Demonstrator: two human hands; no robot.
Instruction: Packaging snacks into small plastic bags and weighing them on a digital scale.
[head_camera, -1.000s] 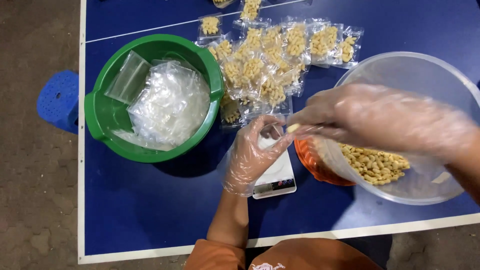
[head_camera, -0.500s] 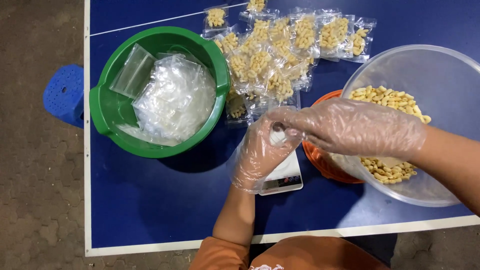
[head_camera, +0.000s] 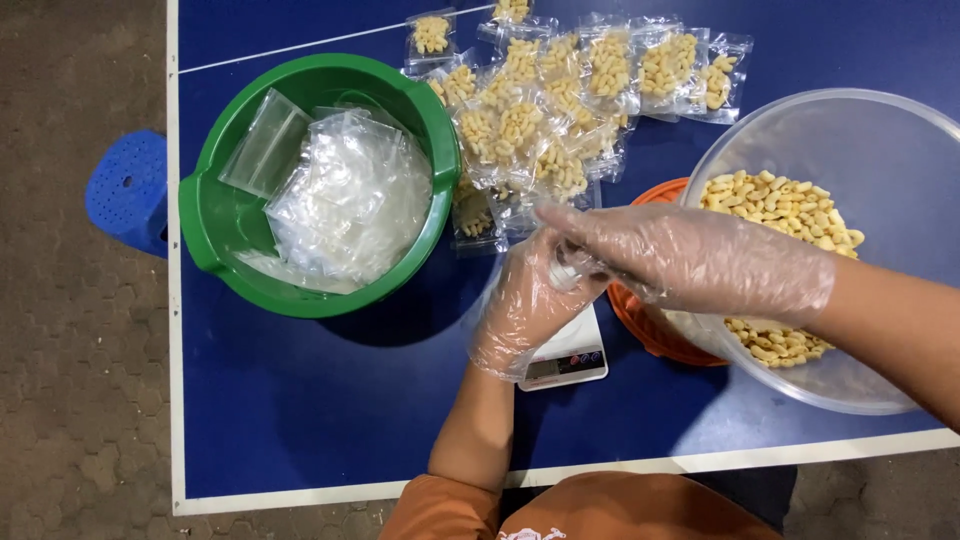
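Both hands wear thin clear plastic gloves. My left hand (head_camera: 528, 300) is curled around a small clear bag above a white kitchen scale (head_camera: 570, 355). My right hand (head_camera: 690, 258) reaches across from the right, its fingertips meeting the left hand at the bag's mouth. The bag itself is mostly hidden between the two hands. To the right stands a large clear bowl (head_camera: 860, 150) holding pale yellow macaroni-shaped pieces (head_camera: 785, 205).
A green basin (head_camera: 215, 245) full of empty clear bags sits at the left. Several filled small bags (head_camera: 560, 100) lie at the back of the blue table (head_camera: 330, 410). An orange lid (head_camera: 645, 325) rests under the clear bowl. A blue stool (head_camera: 128, 190) stands off the table's left edge.
My right hand has come out of the clear bowl with pieces and moved left to meet the left hand over the scale. The view shifted slightly.
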